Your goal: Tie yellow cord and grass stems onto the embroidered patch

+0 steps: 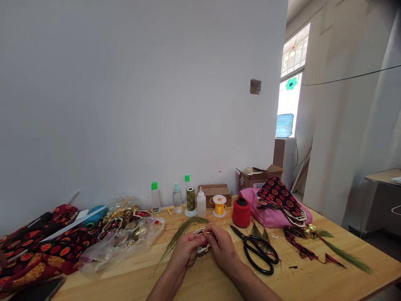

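My left hand point(187, 247) is closed, thumb and finger pinching the edge of a small dark embroidered patch point(201, 251) with a pale border. Against it my right hand point(223, 247) is also closed, its fingertips pinched on a thin yellow cord point(208, 233) at the patch's top. The fingers cover much of the patch. Green tassel threads point(177, 237) fan over the table just left of and behind my hands. Black-handled scissors point(257, 251) lie partly spread to the right of my right hand.
Along the wall stand glue bottles point(201, 203), a yellow cord spool point(219, 207) and a red thread cone point(241, 213). Patterned fabric point(44, 242) and a plastic bag point(125, 246) of bells cover the left. A pink bundle point(260, 209) and a finished-looking tassel piece point(344, 253) lie right.
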A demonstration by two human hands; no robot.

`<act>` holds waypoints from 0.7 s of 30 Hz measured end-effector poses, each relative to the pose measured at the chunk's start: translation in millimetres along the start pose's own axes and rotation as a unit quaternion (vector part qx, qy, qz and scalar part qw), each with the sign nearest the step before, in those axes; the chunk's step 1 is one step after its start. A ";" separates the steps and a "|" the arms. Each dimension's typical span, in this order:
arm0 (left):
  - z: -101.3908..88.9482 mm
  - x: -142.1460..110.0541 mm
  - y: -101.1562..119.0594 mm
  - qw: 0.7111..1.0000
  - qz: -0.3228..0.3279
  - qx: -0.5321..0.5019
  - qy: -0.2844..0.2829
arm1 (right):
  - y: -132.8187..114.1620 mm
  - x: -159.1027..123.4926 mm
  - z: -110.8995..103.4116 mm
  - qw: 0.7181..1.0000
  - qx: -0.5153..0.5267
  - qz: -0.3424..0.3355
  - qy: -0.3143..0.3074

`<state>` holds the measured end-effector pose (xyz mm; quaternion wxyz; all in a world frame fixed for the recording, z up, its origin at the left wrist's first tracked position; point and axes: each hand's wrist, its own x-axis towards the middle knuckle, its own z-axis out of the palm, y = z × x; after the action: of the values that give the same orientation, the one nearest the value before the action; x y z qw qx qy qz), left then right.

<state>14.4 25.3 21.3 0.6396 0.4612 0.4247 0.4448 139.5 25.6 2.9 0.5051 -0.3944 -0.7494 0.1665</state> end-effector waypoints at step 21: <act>-4.6 6.4 -8.0 0.979 0.111 0.165 0.049 | -2.9 1.3 -2.4 0.998 -0.056 0.028 0.020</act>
<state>13.0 30.9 11.8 0.4800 0.5818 0.4693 0.4591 140.1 24.4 6.6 0.4924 -0.4463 -0.7358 0.1300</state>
